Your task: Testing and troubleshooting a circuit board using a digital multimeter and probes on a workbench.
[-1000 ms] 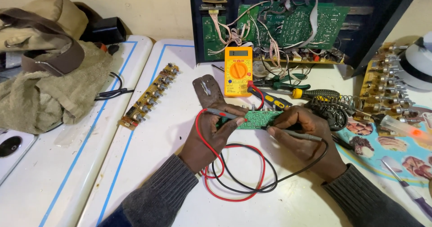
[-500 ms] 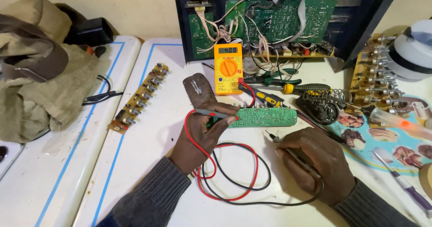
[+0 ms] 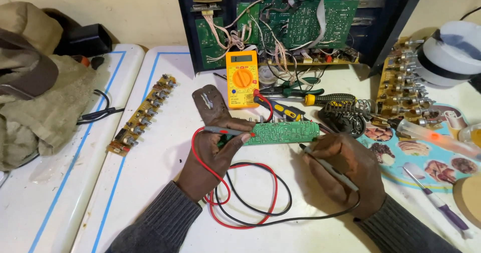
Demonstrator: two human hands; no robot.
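Observation:
A small green circuit board (image 3: 288, 132) lies on the white table in the middle of the head view. My left hand (image 3: 213, 158) holds the red test probe (image 3: 225, 131), its tip touching the board's left end. My right hand (image 3: 348, 170) grips the black test probe (image 3: 325, 164), whose tip sits just off the board's lower right edge. Red and black leads (image 3: 248, 198) loop on the table between my wrists. Just behind the board stands a yellow multimeter (image 3: 242, 78).
An open dark chassis (image 3: 300, 17) with green boards and wiring stands at the back. Screwdrivers and pliers (image 3: 300, 100), a soldering iron stand (image 3: 345, 115), a long knob board (image 3: 143, 115) at left, another knob board (image 3: 403, 90) at right, and cloth bags (image 3: 35, 97) surround the work.
My right hand has pulled back from the board toward me, so the black probe's tip left the board's top and now rests by its lower right edge. The left hand stayed.

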